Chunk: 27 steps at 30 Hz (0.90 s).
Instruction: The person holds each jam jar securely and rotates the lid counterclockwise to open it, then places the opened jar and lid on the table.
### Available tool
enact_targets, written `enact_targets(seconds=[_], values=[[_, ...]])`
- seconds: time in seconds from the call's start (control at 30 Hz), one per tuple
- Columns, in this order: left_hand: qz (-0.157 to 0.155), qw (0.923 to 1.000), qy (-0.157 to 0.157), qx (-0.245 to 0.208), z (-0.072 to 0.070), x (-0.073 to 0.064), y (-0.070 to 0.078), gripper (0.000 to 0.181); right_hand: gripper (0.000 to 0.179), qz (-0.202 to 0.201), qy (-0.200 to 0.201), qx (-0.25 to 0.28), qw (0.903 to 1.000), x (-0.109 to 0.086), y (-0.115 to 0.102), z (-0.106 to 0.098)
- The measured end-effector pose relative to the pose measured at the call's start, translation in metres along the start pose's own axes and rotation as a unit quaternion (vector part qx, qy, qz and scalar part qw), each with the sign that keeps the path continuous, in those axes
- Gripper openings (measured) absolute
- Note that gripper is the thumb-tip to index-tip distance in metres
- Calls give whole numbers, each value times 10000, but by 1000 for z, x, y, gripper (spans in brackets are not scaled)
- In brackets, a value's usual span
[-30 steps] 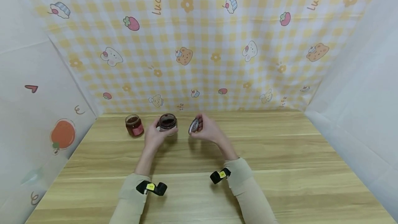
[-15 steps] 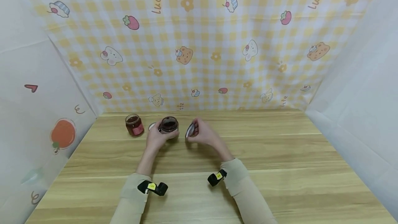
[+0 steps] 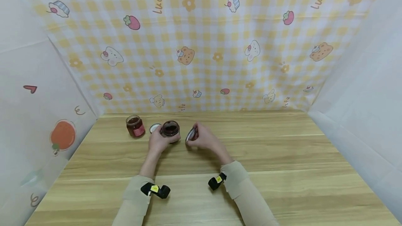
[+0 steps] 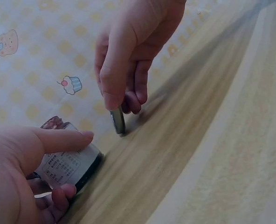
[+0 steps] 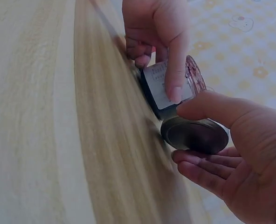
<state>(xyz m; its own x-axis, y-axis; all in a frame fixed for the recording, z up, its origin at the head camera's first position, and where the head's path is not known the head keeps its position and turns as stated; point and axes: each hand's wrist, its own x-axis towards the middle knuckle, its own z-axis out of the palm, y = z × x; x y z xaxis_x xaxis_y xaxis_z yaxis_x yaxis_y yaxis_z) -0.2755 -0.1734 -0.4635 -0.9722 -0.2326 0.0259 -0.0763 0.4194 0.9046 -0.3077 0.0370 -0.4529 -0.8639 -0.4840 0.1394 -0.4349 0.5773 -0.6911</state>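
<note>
My left hand (image 3: pixel 158 143) grips an open glass jar (image 3: pixel 171 128) of dark contents, fingers and thumb around its side. A white printed label (image 4: pixel 65 163) covers part of that jar in the left wrist view. Just to the right, my right hand (image 3: pixel 205 137) pinches a round jar lid (image 5: pixel 194 135) between thumb and fingers. The lid stands tilted on edge, close to the table and apart from the jar in the head view. A second lid (image 3: pixel 154 127), its pale inside facing up, lies behind my left hand, partly hidden by it.
Left of the hands stands another open glass jar (image 3: pixel 135 127) with reddish-brown contents and a pink label. Wooden tabletop (image 3: pixel 282 170) stretches to the front and right. A yellow checked cloth (image 3: pixel 207 72) hangs along the back edge, with white sheets at both sides.
The left hand and its jar have come slightly nearer, uncovering the second lid behind them. My right hand has moved left and nearer with its lid, lowering toward the table.
</note>
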Motion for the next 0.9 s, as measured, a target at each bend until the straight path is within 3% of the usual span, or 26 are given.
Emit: enact_targets(seconds=[0.7, 0.9], values=[[59, 9991, 129, 392, 1, 5, -4, 77, 64, 755, -71, -829, 9937, 14, 1, 11], [140, 9989, 109, 441, 3, 8, -4, 79, 64, 811, -105, -1096, 9906, 19, 4, 11]])
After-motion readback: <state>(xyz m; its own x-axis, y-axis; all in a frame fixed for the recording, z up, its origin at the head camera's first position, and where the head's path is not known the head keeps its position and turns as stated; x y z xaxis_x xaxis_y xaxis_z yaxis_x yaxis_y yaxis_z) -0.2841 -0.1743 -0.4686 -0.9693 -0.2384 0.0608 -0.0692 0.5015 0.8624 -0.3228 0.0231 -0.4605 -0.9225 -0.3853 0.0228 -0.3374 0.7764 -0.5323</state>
